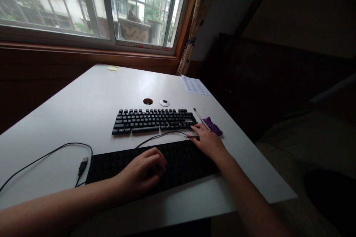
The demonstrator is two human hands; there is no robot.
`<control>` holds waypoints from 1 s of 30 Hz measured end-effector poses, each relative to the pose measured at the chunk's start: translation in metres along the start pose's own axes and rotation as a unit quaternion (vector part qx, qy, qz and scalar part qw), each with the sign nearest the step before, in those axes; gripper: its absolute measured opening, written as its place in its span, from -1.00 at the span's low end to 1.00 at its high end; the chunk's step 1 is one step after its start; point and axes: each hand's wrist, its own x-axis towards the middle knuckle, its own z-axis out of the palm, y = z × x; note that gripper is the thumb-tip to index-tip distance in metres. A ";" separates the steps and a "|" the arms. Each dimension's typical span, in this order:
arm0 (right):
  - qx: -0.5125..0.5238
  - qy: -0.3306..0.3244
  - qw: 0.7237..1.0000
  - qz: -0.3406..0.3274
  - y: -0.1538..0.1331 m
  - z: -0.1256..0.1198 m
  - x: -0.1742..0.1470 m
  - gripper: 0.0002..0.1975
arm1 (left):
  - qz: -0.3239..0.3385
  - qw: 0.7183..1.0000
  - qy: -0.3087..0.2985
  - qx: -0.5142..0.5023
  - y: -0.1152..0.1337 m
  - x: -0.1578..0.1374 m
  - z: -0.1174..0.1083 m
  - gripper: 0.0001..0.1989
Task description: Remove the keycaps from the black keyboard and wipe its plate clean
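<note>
At lower centre of the frame, the black panel (185, 164), judged stiff, fairly light and best held by its short ends, is overlapped by a curled left hand (146, 170) and a loosely spread right hand (209, 141), any grip being indeterminable.

A white table (83, 111) carries black keys (151, 123), a keyboard (185, 163), paper (195, 85).

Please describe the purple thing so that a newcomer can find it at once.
On the white desk, find the black keyboard showing raised keys. Beyond its right end, beside the right hand, lies the crumpled purple thing. Its colour sets it apart from the adjacent pale stick.
</note>
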 end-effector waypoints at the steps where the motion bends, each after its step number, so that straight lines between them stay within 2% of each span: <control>1: 0.000 0.000 1.000 -0.001 0.000 0.000 0.000 -0.52 | -0.001 1.000 0.000 0.001 0.000 0.000 0.000 -0.79; 30: -0.015 0.009 1.000 -0.023 -0.002 -0.001 -0.001 -0.53 | 0.011 1.000 0.002 0.009 0.000 0.000 0.001 -0.80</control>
